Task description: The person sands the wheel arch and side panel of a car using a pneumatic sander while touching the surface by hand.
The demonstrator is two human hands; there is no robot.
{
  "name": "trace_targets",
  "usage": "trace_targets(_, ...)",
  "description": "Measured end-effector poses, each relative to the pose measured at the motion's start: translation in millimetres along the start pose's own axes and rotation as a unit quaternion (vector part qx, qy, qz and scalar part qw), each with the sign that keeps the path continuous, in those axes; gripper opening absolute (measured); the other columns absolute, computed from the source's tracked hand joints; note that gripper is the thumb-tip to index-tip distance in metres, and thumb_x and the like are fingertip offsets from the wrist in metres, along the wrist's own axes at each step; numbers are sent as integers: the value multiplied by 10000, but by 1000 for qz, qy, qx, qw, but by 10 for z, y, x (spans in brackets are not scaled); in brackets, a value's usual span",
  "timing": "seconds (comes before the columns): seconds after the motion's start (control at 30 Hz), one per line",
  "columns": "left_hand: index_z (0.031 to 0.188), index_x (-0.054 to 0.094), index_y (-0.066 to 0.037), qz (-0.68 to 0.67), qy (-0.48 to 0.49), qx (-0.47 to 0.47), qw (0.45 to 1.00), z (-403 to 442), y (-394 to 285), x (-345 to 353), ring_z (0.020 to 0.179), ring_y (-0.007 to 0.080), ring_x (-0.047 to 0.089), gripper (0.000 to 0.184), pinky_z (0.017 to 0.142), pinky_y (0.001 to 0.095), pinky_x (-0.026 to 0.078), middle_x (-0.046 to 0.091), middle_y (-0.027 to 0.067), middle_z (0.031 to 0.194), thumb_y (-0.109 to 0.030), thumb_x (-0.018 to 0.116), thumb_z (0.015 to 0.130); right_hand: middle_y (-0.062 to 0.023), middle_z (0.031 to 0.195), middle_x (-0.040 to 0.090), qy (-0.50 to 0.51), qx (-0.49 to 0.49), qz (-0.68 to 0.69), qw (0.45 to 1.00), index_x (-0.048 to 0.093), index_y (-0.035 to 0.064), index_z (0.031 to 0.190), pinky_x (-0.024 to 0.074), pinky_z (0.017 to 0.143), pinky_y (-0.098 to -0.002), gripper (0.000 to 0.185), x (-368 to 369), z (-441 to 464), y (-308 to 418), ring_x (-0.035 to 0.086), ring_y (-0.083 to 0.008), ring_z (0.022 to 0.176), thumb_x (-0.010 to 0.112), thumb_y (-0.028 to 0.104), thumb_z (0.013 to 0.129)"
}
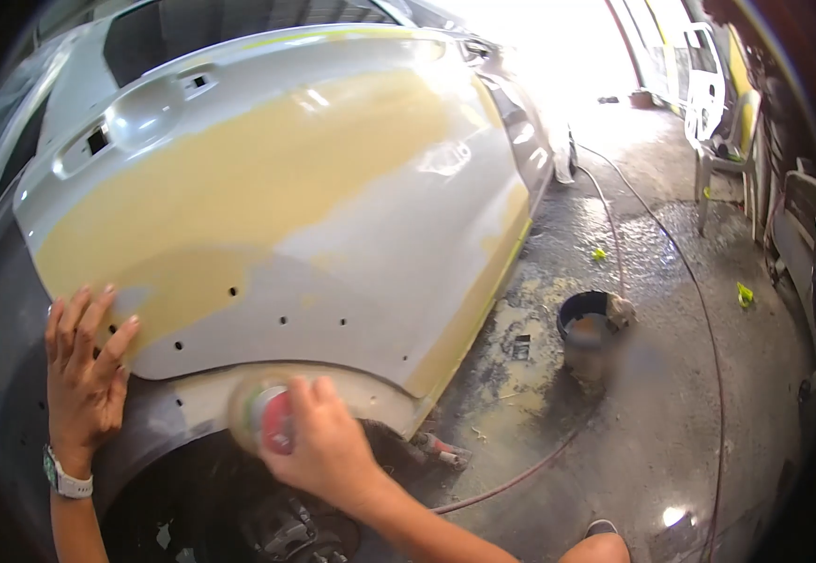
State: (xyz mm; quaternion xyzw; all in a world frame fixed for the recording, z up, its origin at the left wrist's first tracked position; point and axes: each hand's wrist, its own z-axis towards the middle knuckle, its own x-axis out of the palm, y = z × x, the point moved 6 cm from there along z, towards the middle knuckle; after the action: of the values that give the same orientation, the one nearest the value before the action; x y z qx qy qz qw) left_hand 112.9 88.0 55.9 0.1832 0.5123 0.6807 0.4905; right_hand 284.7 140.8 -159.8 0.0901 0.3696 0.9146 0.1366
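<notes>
A car door panel (380, 235), grey with broad yellowish filler patches and several small dark holes, fills the middle of the head view. My left hand (87, 366), with a white watch on the wrist, lies with fingers spread on the panel's lower left edge. Below the panel's curved edge, my right hand (319, 432) is wrapped round a round sanding tool (265, 413) with a red and grey body. The tool is blurred and sits at the pale wheel arch (211, 389). Its underside is hidden.
A dark bucket (588, 328) with a cloth on its rim stands on the wet floor (652, 422). Hoses (710, 357) run across the floor. A white chair (746, 159) stands at the upper right. The dark wheel well (211, 497) opens below my hands.
</notes>
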Motion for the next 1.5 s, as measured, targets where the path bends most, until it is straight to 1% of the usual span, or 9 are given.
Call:
trace_targets(0.13,1418,606,-145,14,-4,-3,1000,-11,-34,39,1554,393,356,544,1308,611,192,458,150,1629,-64,562,883,-216,1013,564,-3,57,1,998,533,23,1226,567,765,-493,561,-84,-114,-188,645,-434,921,836,204,789)
trace_targets(0.4,1384,637,-165,0,-11,-14,1000,25,-73,-26,1531,387,382,551,1301,613,213,480,136,1612,-67,578,845,-259,1075,604,-64,190,-18,979,523,17,1191,550,852,-515,640,-421,-640,-1565,649,-446,969,894,320,767)
trace_targets(0.47,1375,639,-166,-7,-6,-21,1000,49,-89,-33,1529,386,382,541,1300,614,212,482,136,1609,-75,589,844,-215,1036,631,-75,223,-25,972,536,7,1111,543,843,-481,604,-493,-743,-1695,649,-397,942,904,327,755)
trace_targets(0.67,1387,634,-156,-6,-2,-17,1000,47,-84,-32,1533,391,379,521,1294,614,206,485,154,1604,-101,599,870,-218,1056,638,-72,258,-22,963,532,30,1146,543,861,-479,609,-520,-755,-1699,663,-391,969,902,318,758)
trace_targets(0.83,1370,654,-169,-26,-3,-16,1000,49,-74,-38,1528,377,387,525,1285,610,209,499,144,1599,-90,618,852,-201,1042,612,-75,157,-8,985,519,23,1148,540,835,-482,597,-372,-491,-1249,642,-372,923,904,252,753)
trace_targets(0.93,1362,665,-185,-41,-10,-17,999,67,-80,-61,1525,369,390,537,1283,602,205,504,126,1600,-89,644,833,-211,1037,557,-45,82,-23,995,522,18,1149,536,771,-514,573,-275,-322,-823,617,-424,898,879,226,752)
trace_targets(1.37,1390,664,-230,-66,-18,-14,998,51,-42,-62,1535,338,376,559,1293,567,200,486,89,1617,-114,660,844,-194,1065,559,92,-38,-56,993,553,62,1206,606,728,-471,575,208,62,547,653,-395,943,862,224,750)
trace_targets(1.47,1388,666,-231,-50,-20,-11,998,34,-40,-37,1540,340,369,552,1292,573,201,487,94,1614,-120,666,847,-191,1086,565,116,-18,-38,992,555,68,1208,604,728,-474,563,266,33,585,658,-395,955,858,224,761)
trace_targets(1.5,1386,667,-230,-52,-24,-8,998,37,-50,-29,1541,341,368,550,1292,575,200,487,95,1613,-121,668,847,-203,1016,564,79,-38,-29,996,544,23,1165,572,735,-479,561,221,37,555,642,-407,891,873,212,750)
